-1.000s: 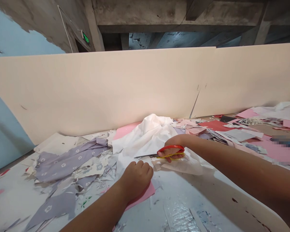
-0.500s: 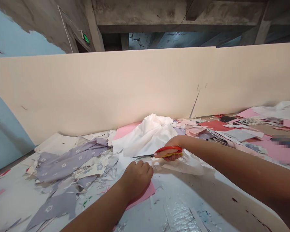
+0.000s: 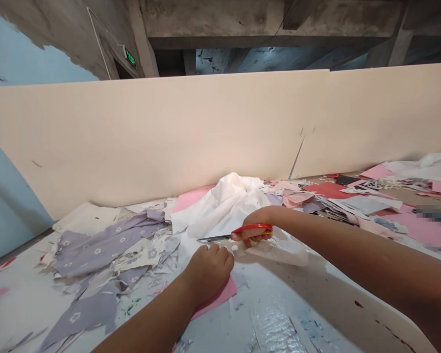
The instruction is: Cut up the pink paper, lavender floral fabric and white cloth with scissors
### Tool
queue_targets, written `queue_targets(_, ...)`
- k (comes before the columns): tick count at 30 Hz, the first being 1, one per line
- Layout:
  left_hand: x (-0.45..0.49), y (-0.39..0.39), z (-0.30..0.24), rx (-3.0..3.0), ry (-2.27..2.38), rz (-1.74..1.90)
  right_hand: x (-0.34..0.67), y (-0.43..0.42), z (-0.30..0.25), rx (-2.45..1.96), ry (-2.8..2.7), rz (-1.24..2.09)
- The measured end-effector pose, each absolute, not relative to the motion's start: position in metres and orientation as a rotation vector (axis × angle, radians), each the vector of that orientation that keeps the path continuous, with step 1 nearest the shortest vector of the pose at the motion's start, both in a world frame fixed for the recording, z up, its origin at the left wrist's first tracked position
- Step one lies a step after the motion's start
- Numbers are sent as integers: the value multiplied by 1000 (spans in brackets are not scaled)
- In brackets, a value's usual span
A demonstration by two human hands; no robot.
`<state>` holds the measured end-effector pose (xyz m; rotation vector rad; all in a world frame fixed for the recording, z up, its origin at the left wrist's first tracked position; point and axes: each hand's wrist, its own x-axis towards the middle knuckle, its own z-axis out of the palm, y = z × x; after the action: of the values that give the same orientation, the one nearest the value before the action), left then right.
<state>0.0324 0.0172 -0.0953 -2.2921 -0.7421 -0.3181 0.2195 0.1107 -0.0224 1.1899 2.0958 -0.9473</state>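
My right hand point(image 3: 256, 223) grips red-handled scissors point(image 3: 238, 233), their blades pointing left and lying low over white fabric point(image 3: 224, 206). My left hand point(image 3: 208, 272) rests just below the blades, fingers curled down onto the white fabric and a pink sheet point(image 3: 220, 296) under it. What the curled left fingers pinch is hidden behind the knuckles.
Lilac flower-print fabric scraps point(image 3: 103, 245) and white offcuts lie to the left. Pink, red and white pieces point(image 3: 353, 201) pile up at the right. A tall cream board point(image 3: 206, 132) walls off the far side of the white table point(image 3: 279, 314).
My right hand has slid the scissors leftward along the white fabric, and the handles have closed together. My left hand has stayed put.
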Motion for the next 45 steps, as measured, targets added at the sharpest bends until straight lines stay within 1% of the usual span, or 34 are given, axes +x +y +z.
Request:
queue_targets(7,33,15,-96,-2405,-850,-316,222,108,-22,1166,2158,-868)
queue_targets(9,32,15,-89,-2483,-1024,-405,222,107,-21,1185,2164,-837)
queue_targets(11,25,17,-78,-2514,-1297,-565,222,105,-20,1196,2140,-824)
queue_targets(14,5,27,-66,-2371,-1665,-732,220,103,-19,1237,2110,-820)
queue_targets(17,-18,41,-67,-2306,-1804,-550,219,102,-21,1269,2130,-832)
queue_targets(20,-31,50,-78,-2337,-1828,-354,220,104,-24,1251,2074,-949)
queue_targets(22,-34,53,-83,-2340,-1834,-333,220,105,-25,1257,1993,-1066)
queue_targets(25,-35,54,-86,-2336,-1900,-416,218,108,-24,1272,1903,-1153)
queue_targets(33,-39,53,-84,-2369,-1988,-635,211,113,-26,1230,1908,-1173)
queue_targets(36,-39,52,-84,-2352,-2027,-700,208,113,-27,1216,1951,-1131)
queue_targets(40,-41,53,-85,-2319,-2054,-745,205,112,-27,1235,2055,-972)
queue_targets(45,-46,56,-82,-2245,-2080,-656,204,109,-27,1265,2117,-848)
